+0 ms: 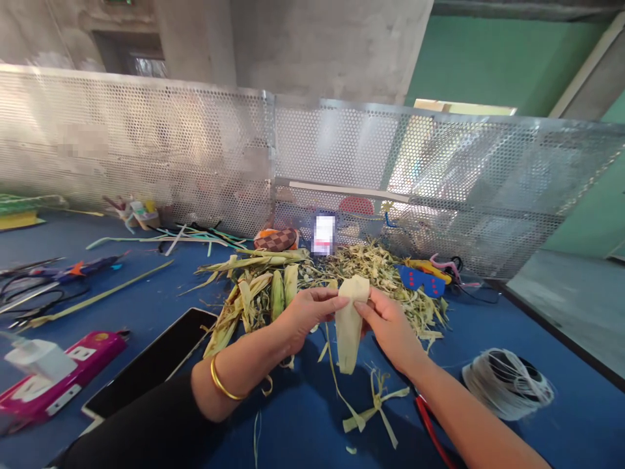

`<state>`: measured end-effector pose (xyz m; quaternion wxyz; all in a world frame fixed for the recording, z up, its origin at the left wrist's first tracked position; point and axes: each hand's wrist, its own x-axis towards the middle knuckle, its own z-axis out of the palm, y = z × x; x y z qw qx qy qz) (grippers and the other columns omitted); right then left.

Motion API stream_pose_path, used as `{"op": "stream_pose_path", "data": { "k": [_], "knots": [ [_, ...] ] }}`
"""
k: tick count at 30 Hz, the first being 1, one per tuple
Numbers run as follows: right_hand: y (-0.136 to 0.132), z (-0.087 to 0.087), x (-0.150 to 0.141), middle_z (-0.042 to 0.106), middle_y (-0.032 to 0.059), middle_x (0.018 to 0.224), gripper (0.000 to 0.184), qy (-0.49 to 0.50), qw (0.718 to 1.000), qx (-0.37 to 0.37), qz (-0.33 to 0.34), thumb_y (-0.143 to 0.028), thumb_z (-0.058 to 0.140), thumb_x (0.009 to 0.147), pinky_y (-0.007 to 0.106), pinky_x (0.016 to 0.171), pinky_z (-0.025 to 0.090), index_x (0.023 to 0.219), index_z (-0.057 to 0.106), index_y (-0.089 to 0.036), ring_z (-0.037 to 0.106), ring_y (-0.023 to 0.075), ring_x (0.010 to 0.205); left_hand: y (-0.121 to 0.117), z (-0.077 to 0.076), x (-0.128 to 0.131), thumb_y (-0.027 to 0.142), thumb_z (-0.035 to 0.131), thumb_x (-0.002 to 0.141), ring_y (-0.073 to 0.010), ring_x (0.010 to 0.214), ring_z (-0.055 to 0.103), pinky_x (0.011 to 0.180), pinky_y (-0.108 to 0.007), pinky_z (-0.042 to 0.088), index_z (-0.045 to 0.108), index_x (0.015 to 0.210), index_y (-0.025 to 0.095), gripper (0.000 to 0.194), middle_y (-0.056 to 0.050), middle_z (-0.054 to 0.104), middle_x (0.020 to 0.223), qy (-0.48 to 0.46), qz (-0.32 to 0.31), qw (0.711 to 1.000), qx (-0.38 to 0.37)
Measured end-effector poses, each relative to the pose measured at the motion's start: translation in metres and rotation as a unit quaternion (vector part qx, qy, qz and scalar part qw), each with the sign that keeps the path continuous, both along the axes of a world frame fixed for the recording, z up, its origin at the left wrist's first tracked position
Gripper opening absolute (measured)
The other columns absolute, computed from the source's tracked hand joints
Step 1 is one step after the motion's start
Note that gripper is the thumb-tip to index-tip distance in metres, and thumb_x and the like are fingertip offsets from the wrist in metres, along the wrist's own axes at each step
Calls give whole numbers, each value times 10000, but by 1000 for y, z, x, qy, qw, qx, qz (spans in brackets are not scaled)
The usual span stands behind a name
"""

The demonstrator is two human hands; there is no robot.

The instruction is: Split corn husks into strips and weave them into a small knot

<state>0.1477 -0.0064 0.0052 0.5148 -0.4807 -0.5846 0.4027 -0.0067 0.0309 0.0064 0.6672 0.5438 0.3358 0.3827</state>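
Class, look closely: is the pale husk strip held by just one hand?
No, the left hand and the right hand both pinch the pale husk strip.

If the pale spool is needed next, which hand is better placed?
Probably the right hand: it is nearer the spool, though it and the left hand both hold the husk strip.

The husk (347,339) hides some fingers of my left hand (306,319) and right hand (393,329) — my sleeve (131,426) part of the tablet (151,358). Frame edges crop the power strip (105,352) and red tool (432,430); one bright patch (324,231) is blurred — unreadable to me.
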Motion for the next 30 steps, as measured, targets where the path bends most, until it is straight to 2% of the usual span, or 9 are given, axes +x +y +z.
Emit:
{"op": "stream_pose_path", "data": {
  "k": [2, 5, 10, 15, 20, 26, 30],
  "knots": [
    [-3, 0, -4, 631, 0, 665, 313, -5, 1000, -5, 20, -471, 607, 743, 289, 474, 464, 942, 617, -229, 540, 165, 531, -3, 0, 3, 387, 766, 552, -142, 678, 586, 692, -276, 439, 686, 717, 149, 301, -29, 664, 724, -41, 38, 998, -18],
    [-5, -1, -5, 604, -7, 631, 279, 16, 1000, -5, 2, -479, 621, 743, 280, 490, 458, 840, 617, -217, 527, 158, 539, -8, 0, 6, 336, 746, 568, -111, 604, 546, 616, -247, 417, 681, 654, 147, 217, -13, 638, 654, -32, 75, 997, -12],
    [-4, -2, -3, 546, -23, 574, 266, 47, 997, -6, -60, -456, 667, 715, 259, 490, 428, 672, 579, -208, 490, 145, 541, -11, 0, 7, 346, 714, 602, -103, 582, 523, 555, -227, 386, 670, 654, 143, 213, -15, 627, 646, 7, 63, 998, 2],
    [-3, -4, -6, 531, -22, 572, 252, 52, 997, -7, -57, -445, 669, 708, 248, 472, 410, 704, 601, -203, 474, 141, 531, -11, -4, 10, 460, 636, 671, -96, 540, 459, 511, -221, 342, 609, 649, 150, 311, 12, 551, 595, 27, 81, 996, 38],
    [-3, -6, -6, 535, -18, 562, 243, 18, 997, 5, -80, -444, 645, 723, 256, 472, 416, 709, 611, -203, 474, 142, 514, -12, -8, 12, 451, 580, 720, -81, 521, 364, 491, -213, 281, 552, 620, 161, 309, 38, 465, 558, 73, 102, 985, 116],
    [-10, -2, -10, 569, -7, 571, 219, -75, 985, 79, -131, -428, 588, 767, 281, 524, 438, 703, 611, -220, 525, 165, 536, -9, -12, 12, 478, 526, 760, -84, 498, 322, 472, -211, 269, 509, 638, 179, 323, 55, 417, 538, 68, 153, 979, 119],
    [-11, -3, -12, 575, -1, 589, 249, -75, 987, 64, -129, -464, 570, 773, 291, 531, 462, 735, 597, -220, 537, 171, 545, -8, -12, 11, 445, 526, 772, -92, 526, 346, 498, -213, 296, 521, 643, 176, 298, 45, 435, 559, 79, 161, 972, 152]
  ]
}}
